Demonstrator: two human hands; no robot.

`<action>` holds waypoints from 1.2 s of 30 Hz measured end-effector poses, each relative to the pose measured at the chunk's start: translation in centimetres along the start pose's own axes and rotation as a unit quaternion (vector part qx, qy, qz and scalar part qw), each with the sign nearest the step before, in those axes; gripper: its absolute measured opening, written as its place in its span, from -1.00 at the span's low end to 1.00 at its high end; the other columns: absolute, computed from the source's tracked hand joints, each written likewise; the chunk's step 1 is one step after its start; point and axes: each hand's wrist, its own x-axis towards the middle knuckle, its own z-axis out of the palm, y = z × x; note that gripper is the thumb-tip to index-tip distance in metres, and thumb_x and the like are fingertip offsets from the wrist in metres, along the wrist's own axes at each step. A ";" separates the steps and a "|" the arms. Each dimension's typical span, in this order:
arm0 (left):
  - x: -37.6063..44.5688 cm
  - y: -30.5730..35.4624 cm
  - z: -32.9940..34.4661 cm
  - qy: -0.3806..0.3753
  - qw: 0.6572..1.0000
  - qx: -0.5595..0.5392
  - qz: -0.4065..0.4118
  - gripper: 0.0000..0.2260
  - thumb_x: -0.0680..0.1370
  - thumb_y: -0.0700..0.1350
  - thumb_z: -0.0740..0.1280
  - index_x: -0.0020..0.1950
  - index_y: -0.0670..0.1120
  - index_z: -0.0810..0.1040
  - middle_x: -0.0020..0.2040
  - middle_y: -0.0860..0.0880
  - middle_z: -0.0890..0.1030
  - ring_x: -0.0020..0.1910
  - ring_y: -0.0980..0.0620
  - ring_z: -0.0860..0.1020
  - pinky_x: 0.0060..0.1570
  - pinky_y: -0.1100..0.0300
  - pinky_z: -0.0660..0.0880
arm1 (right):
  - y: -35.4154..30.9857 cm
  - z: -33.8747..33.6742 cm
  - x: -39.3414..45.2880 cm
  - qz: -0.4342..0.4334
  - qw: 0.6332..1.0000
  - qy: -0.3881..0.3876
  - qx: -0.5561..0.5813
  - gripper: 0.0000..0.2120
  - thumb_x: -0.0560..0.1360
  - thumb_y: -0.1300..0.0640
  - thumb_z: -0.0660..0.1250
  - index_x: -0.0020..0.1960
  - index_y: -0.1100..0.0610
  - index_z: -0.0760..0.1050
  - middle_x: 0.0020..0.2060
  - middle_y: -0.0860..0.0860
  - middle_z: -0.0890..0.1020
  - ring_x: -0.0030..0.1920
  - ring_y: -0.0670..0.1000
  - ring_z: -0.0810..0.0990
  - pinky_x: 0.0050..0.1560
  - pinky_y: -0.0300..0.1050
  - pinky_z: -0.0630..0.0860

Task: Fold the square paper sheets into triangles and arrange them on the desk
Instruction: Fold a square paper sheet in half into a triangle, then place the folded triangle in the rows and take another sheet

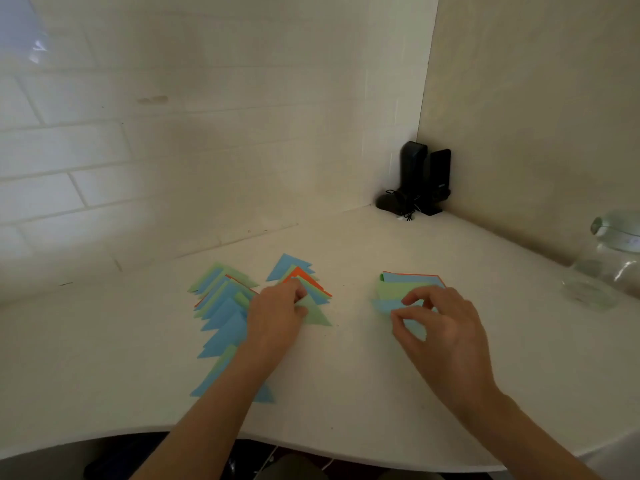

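Note:
Two rows of folded paper triangles lie on the white desk [346, 382]: a long blue and green row [221, 323] on the left and a shorter blue, orange and green row [294, 271] beside it. My left hand [273, 320] pinches a green triangle [317, 315] at the near end of the shorter row. To the right is a stack of unfolded square sheets [408, 284], blue, green and orange. My right hand [440, 323] rests over that stack's near side, its thumb and fingers pinching the top blue sheet [384, 304], which it partly hides.
Two black speakers [422, 178] with a tangle of cable stand in the far corner where the walls meet. A clear glass jar [609, 258] stands at the right edge. The desk's curved front edge runs close below my forearms.

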 end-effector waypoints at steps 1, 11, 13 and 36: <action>0.4 -0.2 -0.1 0.007 1.000 0.015 0.000 -0.83 0.46 -0.16 0.40 0.02 -0.02 0.53 -0.06 -0.01 0.62 0.00 -0.06 0.54 0.03 0.01 0.45 | -0.7 -0.3 -0.7 -0.014 1.000 -0.007 0.003 -0.95 0.36 0.10 0.42 -0.28 0.03 0.62 -0.17 -0.09 0.59 -0.20 -0.03 0.49 -0.12 -0.13 0.32; 1.5 -1.6 0.7 0.068 0.991 0.110 0.018 -0.76 0.40 -0.12 0.45 -0.02 -0.03 0.46 -0.05 -0.01 0.48 -0.04 -0.06 0.42 -0.04 0.09 0.34 | -1.2 1.4 -5.1 0.029 0.978 -0.182 0.095 -0.86 0.41 -0.10 0.23 -0.21 -0.07 0.50 -0.16 -0.23 0.61 -0.12 -0.16 0.58 -0.16 -0.14 0.54; 1.1 -0.8 1.0 0.068 0.993 0.022 0.089 -0.81 0.37 -0.25 0.41 -0.08 -0.08 0.49 -0.12 0.01 0.48 -0.08 -0.05 0.44 -0.08 0.10 0.37 | -0.7 1.5 -5.0 0.039 0.972 -0.194 0.126 -0.83 0.41 -0.14 0.23 -0.20 -0.07 0.51 -0.13 -0.25 0.60 -0.10 -0.21 0.56 -0.11 -0.19 0.54; -7.4 3.7 3.1 -0.084 0.958 -0.198 0.189 -0.87 0.38 -0.03 0.41 -0.25 -0.08 0.57 -0.10 0.12 0.62 -0.07 0.22 0.54 0.00 0.37 0.41 | 0.7 0.2 -4.3 0.108 0.946 -0.237 0.191 -0.75 0.31 0.09 0.54 -0.33 -0.16 0.49 -0.07 -0.10 0.50 0.06 -0.29 0.44 -0.02 -0.56 0.29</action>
